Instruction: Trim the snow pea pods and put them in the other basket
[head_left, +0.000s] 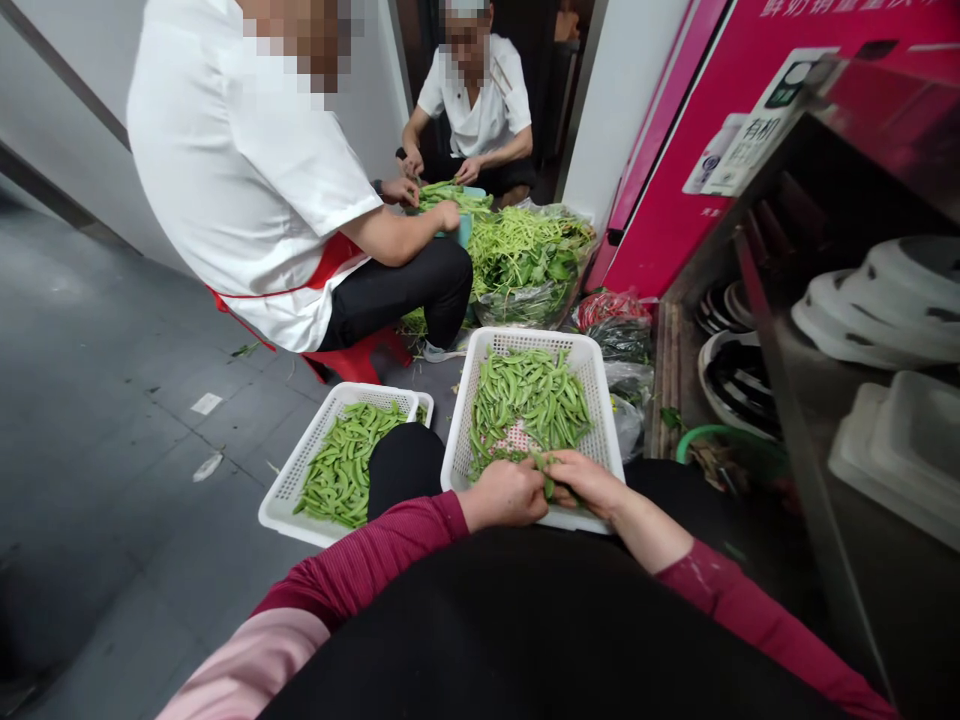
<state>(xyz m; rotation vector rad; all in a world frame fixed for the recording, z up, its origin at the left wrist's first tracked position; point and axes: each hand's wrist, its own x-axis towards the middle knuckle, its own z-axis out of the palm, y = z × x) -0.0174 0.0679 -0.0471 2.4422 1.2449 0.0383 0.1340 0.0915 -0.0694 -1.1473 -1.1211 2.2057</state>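
Observation:
Over the near end of a white perforated basket (455, 450), my left hand (508, 493) and my right hand (585, 481) come together. The fingers of both are closed around a green pea pod (550, 488), partly hidden by them. Loose pea pods (536, 395) fill much of the basket, and a red-and-white patch of its bottom shows through. To the left, a second white basket (279, 500) holds more pea pods (349, 465). It stands beside my left knee, apart from my hands.
A person in white (247, 170) sits on a red stool (352, 358); another person (480, 105) squats behind, both handling greens. A large bag of leafy greens (532, 255) stands ahead. At right are a metal shelf (795, 400) with white dishes (892, 300) and a green-rimmed basket (701, 432).

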